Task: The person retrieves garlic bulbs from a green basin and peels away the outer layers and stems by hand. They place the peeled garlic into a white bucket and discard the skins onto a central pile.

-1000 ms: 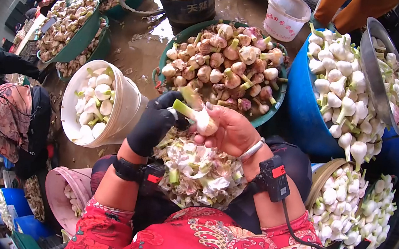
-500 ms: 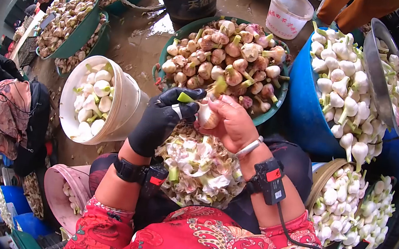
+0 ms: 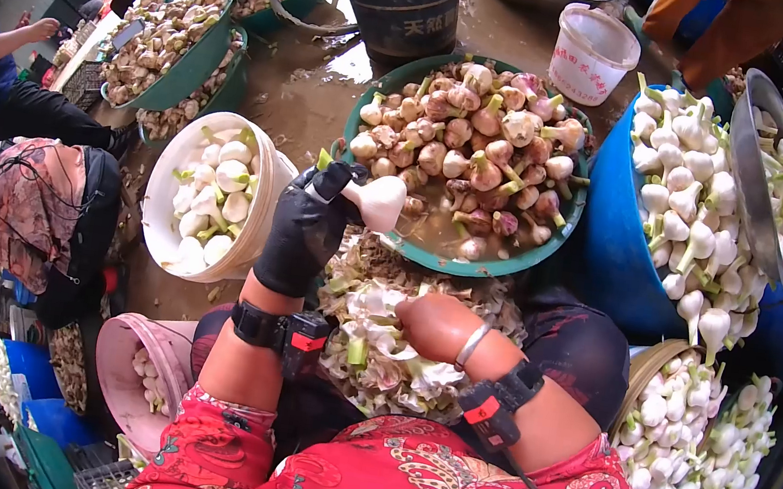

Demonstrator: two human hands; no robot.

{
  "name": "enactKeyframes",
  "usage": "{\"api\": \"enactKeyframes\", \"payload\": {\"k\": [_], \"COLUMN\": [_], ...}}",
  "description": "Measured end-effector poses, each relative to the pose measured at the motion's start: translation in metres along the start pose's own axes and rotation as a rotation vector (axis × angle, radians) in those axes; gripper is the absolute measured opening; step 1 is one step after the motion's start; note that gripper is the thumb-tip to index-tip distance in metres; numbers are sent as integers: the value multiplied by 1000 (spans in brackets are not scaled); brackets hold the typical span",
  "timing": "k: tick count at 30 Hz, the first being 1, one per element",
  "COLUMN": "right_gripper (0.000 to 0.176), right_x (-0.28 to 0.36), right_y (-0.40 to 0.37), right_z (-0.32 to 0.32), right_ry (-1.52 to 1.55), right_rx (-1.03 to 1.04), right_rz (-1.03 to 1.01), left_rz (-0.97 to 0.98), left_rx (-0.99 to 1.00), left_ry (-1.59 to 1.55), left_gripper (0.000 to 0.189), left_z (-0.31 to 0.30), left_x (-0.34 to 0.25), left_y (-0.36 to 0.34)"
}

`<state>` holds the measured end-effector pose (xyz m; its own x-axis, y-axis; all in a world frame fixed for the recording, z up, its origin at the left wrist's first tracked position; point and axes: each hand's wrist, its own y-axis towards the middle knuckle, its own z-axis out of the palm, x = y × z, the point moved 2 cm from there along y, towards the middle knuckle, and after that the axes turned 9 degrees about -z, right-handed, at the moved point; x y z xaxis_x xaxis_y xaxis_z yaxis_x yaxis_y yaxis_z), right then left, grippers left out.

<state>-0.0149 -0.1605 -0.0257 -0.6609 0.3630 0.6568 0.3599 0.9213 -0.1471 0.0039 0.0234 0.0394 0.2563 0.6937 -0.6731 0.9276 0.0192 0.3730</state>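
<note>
My left hand (image 3: pixel 304 233), in a black glove, is closed around the green stem of a garlic bulb (image 3: pixel 382 203). The bulb is smooth and white and points right, just over the near-left rim of a green basin (image 3: pixel 392 237). Lower down, my bare right hand (image 3: pixel 438 327) is curled over a heap of garlic skins (image 3: pixel 385 367) in my lap. Its fingertips are hidden, so I cannot make out what it holds. Inside the basin, unpeeled garlic bulbs (image 3: pixel 470 136) with brownish-purple skins are piled above some murky water.
To the left stands a white bucket (image 3: pixel 264 198) of peeled garlic, with a pink bucket (image 3: pixel 115 357) below it. A blue tub (image 3: pixel 610 234) heaped with white bulbs is at the right. Beyond the basin are a black bucket (image 3: pixel 398 8) and a white pail (image 3: pixel 589 58). Other people work at far left.
My hands have parted. The bulb has lost its brownish skin and stays in my left hand, while my right hand has dropped to the skins. The view has shifted slightly.
</note>
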Motion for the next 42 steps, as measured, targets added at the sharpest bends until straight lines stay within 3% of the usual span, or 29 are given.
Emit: {"api": "enactKeyframes", "payload": {"k": [2, 3, 4, 6, 8, 10, 12, 14, 15, 16, 18, 19, 20, 21, 22, 26, 28, 30, 31, 32, 34, 35, 36, 38, 40, 41, 42], "right_gripper": [22, 22, 19, 21, 17, 19, 17, 13, 11, 9, 9, 9, 9, 9, 9, 13, 10, 14, 21, 21, 45, 62, 64, 60, 51, 51, 50], "right_x": [-7, -4, -7, -17, -21, -37, -41, -47, -57, -58, -63, -62, -61, -61, -62, -60, -61, -65, -65, -67, -63, -57, -44, -45, -34, -28, -21], "right_y": [-1, -3, -2, 0, -9, -21, -42, -60, -67, -73, -79, -81, -83, -85, -87, -93, -93, -94, -92, -89, -78, -74, -71, -51, -40, -36, -32], "right_z": [7, -4, -9, -20, -40, -61, -97, -119, -122, -126, -127, -127, -129, -129, -130, -137, -140, -138, -137, -133, -126, -124, -122, -99, -92, -91, -89], "right_ry": [119, 128, 102, 141, 117, 407, 851, 1145, 1273, 1405, 1419, 1389, 1356, 1361, 1337, 1326, 1323, 1305, 1280, 1284, 759, 707, 593, 907, 1011, 1045, 1082], "right_rx": [111, 71, 26, -121, -306, -738, -1015, -1272, -1339, -1390, -1462, -1483, -1502, -1531, -1535, -1585, -1561, -1522, -1474, -1467, -1228, -1099, -1020, -957, -978, -962, -945], "right_rz": [79, 61, 57, 33, 54, 204, 258, 313, 307, 286, 256, 260, 262, 250, 238, 253, 255, 267, 273, 254, 296, 269, 330, 141, 28, 4, -15], "left_rz": [-152, -562, -568, 95, -497, -495, -365, -398, -264, -343, -327, -387, -570, -575, -339, -349, -387, -869, -924, -913, -903, -881, -863, -855, -656, -809, -808], "left_rx": [2, 37, 42, -4, -197, -225, -263, -152, 2, 136, 371, 413, 583, 673, 601, 524, 517, 558, 500, 468, 478, 480, 484, 490, 438, 413, 399], "left_ry": [-326, -956, -958, 179, -401, -37, 406, 57, 213, 85, -159, -194, -163, -176, -38, 68, 59, -577, -815, -841, -948, -962, -978, -987, -783, -1057, -1055], "left_gripper": [22, 22, 22, 24, 26, 29, 30, 33, 33, 32, 40, 43, 46, 49, 53, 43, 39, 29, 26, 25, 25, 25, 24, 24, 26, 27, 27], "left_z": [8, 10, 3, -27, -69, -115, -119, -68, -36, 3, 89, 129, 152, 185, 214, 294, 291, 266, 245, 224, 177, 154, 133, 97, 72, 63, 56], "left_x": [14, 8, 6, 6, 41, 61, 75, 68, 48, 37, 40, 44, 25, 33, 40, 75, 71, 65, 48, 37, 12, -2, -15, -37, -45, -45, -44], "left_y": [-5, -6, -5, -1, 2, -2, -8, 1, 11, 15, 17, 14, 20, 21, 23, 31, 41, 46, 51, 54, 57, 56, 53, 42, 28, 23, 17]}}
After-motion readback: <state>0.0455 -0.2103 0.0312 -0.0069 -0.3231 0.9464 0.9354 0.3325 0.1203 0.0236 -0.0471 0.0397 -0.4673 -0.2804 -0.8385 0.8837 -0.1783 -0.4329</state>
